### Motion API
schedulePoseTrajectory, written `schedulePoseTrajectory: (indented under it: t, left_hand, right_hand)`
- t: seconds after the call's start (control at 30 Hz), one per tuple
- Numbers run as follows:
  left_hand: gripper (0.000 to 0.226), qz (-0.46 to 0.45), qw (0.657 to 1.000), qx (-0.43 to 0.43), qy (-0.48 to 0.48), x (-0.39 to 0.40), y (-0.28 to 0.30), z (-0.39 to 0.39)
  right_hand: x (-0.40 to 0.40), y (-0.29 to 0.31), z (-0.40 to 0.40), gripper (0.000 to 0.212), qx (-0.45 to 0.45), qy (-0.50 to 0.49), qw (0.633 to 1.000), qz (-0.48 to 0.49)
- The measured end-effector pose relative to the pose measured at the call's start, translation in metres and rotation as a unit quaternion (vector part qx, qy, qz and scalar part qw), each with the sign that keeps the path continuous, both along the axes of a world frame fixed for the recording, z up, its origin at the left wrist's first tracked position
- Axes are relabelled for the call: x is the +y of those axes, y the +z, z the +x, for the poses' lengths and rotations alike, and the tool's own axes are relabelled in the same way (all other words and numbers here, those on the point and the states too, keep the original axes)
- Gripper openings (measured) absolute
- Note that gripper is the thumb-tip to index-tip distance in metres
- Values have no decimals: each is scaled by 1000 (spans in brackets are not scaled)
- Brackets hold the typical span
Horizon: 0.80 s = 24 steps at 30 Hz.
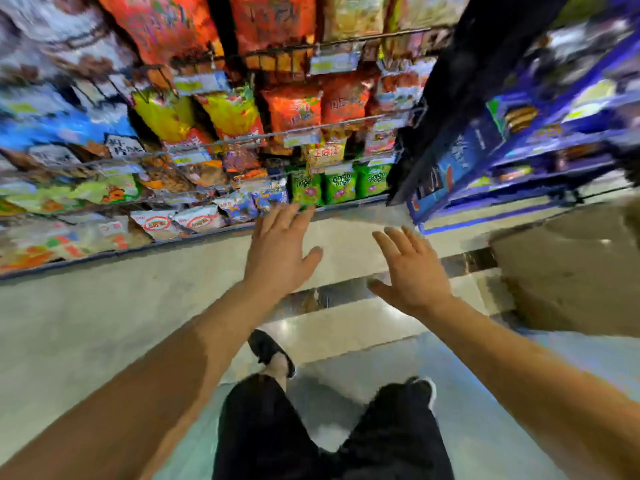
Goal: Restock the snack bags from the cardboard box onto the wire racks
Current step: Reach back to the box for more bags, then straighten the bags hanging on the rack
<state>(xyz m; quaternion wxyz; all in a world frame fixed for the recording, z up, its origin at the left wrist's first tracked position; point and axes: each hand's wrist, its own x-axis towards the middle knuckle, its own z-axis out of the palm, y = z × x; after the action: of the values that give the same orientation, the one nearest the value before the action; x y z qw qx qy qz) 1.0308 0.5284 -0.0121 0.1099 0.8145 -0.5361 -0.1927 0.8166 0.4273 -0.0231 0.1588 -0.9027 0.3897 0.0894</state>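
1. Left hand [282,249]: stretched forward over the floor [104,317], fingers straight and slightly spread, grip wide, nothing held. Fingertips [304,211] reach the lower edge of the wire racks [242,140], just beside the green snack bags [341,187]; contact cannot be judged through the blur.
2. Right hand [414,271]: extended forward, palm down, fingers straight and splayed, grip wide, nothing held. Well apart from the racks, over the floor.
3. Wire racks: several tiers, tilted in view, filled with snack bags. Red and orange bags [294,109] on upper tiers, yellow bags [232,112] at mid height, green bags on the lowest tier at right, white bags with red ovals [156,223] low at left. Price tags [334,62] clipped to the rack fronts.
4. Cardboard box [571,268]: on the floor at the right edge, beyond the right hand, apart from both hands. Contents not visible.
5. Blue shelving [485,147] with blue packages to the right of the racks.
6. Lower frame: black trousers [277,427] and two dark shoes [270,351] on the glossy floor.
7. Whole view blurred; package lettering mostly unreadable.
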Motion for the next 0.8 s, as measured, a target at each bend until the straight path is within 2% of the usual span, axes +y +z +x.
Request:
schedulePoseTrajectory:
  t: [0.17, 0.47, 0.8]
  left_hand:
    - [72, -9, 997, -34, -67, -21, 32, -134]
    - [73, -43, 977, -72, -198, -96, 80, -396]
    - [75, -58, 947, -49, -311, -232, 90, -614]
  right_hand:
    - [-3, 25, -150, 89, -11, -61, 997, -40]
    - [-43, 83, -426, 88, 5, -139, 987, -81]
    - [-133, 106, -631, 86, 38, -250, 961, -114]
